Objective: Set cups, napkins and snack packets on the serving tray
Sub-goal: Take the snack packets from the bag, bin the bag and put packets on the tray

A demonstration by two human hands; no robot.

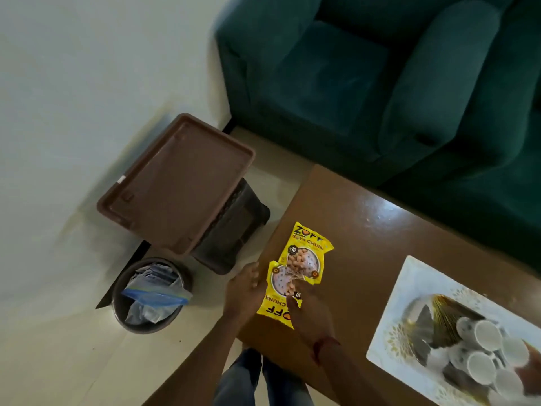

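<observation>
While my right grip (310, 312) holds the near snack packet (276, 300) at the table (366, 218) corner, my left grip (243, 288) touches its edge; clamped or not, I cannot tell. Item: second packet (304, 253), overlapping the first. Item: white serving tray (392, 317), well apart to the right, cups (484, 335) aboard. Risk, as I judge it: slick overlapped foil lets one packet slide off the table edge towards the bin (152, 294).

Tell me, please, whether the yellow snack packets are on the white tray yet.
Off it: both yellow snack packets lie on the brown table, apart from the white tray holding cups.
</observation>
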